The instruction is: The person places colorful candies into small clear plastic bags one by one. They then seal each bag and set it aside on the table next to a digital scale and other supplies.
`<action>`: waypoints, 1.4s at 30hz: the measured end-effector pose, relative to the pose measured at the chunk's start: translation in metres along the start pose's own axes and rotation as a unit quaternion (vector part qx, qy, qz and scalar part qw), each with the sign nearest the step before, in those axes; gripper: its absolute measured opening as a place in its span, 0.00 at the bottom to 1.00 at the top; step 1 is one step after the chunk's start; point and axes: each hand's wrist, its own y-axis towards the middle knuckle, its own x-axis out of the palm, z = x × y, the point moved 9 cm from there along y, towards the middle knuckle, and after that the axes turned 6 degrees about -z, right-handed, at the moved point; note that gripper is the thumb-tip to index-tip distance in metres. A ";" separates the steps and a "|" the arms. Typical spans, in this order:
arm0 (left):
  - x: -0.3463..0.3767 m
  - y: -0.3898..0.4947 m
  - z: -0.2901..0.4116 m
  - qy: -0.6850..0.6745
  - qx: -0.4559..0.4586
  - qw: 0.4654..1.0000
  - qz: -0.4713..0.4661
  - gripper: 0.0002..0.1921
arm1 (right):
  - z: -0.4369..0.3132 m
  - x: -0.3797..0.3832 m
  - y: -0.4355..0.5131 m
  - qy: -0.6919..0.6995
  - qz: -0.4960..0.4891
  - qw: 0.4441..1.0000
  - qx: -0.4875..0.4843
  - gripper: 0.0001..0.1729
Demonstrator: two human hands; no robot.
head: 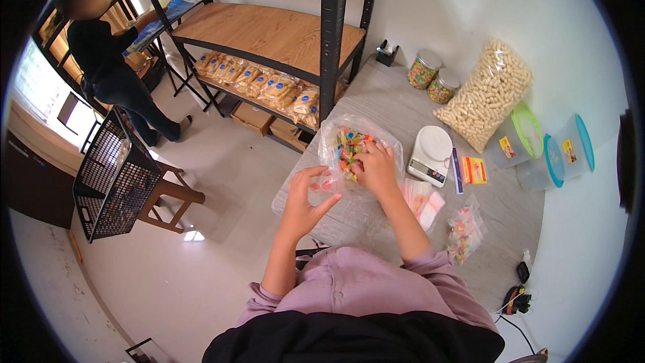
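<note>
My left hand (302, 199) holds a small clear plastic cup (330, 181) with a little red and pink inside it, beside the near left rim of a large clear plastic bag (390, 131). Colourful wrapped candies (347, 142) fill the middle of that bag. Into them reaches my right hand (379, 165), its fingertips partly hidden among the pieces, so I cannot tell what they grip. A white digital kitchen scale (429, 155) stands right of the bag. Close to my right forearm lies a stack of small plastic bags (426, 204). Farther right rests a clear bag of candies (463, 232).
Two candy jars (424, 69), a big bag of pale puffed snacks (489, 91) and lidded plastic tubs (531, 161) line the table's wall side. A metal shelf (272, 30) stands beyond. At left are a black crate (118, 181) on a stool and another person (113, 55).
</note>
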 end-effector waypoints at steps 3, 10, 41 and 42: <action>-0.005 -0.002 -0.006 0.012 0.004 1.000 0.013 0.26 | -0.002 0.007 0.003 -0.039 0.019 0.999 0.005 0.09; -0.008 -0.002 -0.010 0.010 -0.004 1.000 0.016 0.26 | 0.005 -0.005 -0.001 0.033 0.009 0.998 0.046 0.11; 0.002 -0.008 -0.016 -0.034 -0.029 0.999 -0.014 0.26 | 0.009 0.003 -0.010 0.269 -0.078 0.960 0.007 0.10; 0.001 -0.008 -0.017 -0.036 -0.031 0.999 -0.014 0.26 | 0.005 0.005 -0.009 0.203 -0.069 0.977 -0.007 0.10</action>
